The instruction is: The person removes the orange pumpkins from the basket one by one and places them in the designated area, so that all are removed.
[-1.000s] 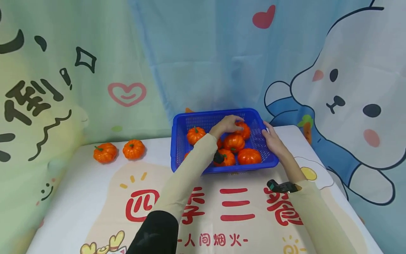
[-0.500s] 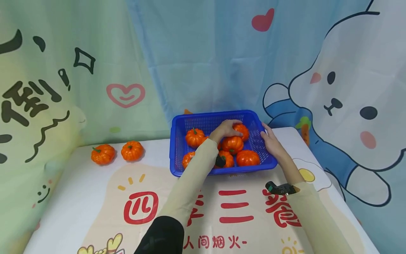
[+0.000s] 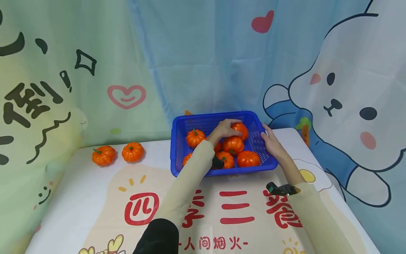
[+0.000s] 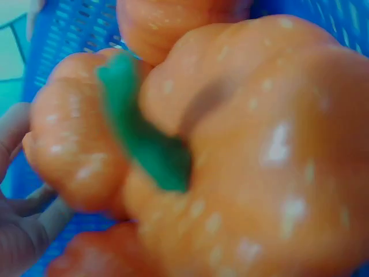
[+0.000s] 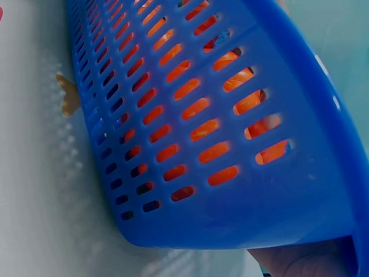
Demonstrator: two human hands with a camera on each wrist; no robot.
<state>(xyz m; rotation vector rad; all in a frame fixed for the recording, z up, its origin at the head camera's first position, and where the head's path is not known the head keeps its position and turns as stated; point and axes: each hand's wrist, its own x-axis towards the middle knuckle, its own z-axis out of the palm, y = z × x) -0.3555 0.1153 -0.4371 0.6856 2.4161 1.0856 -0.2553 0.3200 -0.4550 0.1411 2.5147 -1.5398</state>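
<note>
A blue plastic basket (image 3: 244, 170) holds several small orange pumpkins, among them one at the left (image 3: 195, 138) and a smooth red-orange one (image 3: 248, 158) at the front right. My left hand (image 3: 225, 129) reaches inside and grips the pumpkin (image 3: 241, 131) nearest the far right corner, fingers behind it and thumb in front. In the left wrist view, the left hand's fingers (image 4: 40, 225) lie beside that pumpkin (image 4: 81, 138), and a green-stemmed pumpkin (image 4: 271, 144) fills the foreground. At the basket's right end, my right hand (image 3: 272, 143) holds the rim; most of it is hidden in the right wrist view.
Two more pumpkins, one (image 3: 104, 156) farther left and one (image 3: 133, 152) closer to the basket, sit on the table at its far left. The printed tablecloth (image 3: 234, 208) spreads in front. A patterned curtain (image 3: 206, 70) hangs right behind the table.
My left fingers have lowered and closed round the far right pumpkin, which has barely shifted. The right hand stays on the basket rim. The head view has tilted slightly.
</note>
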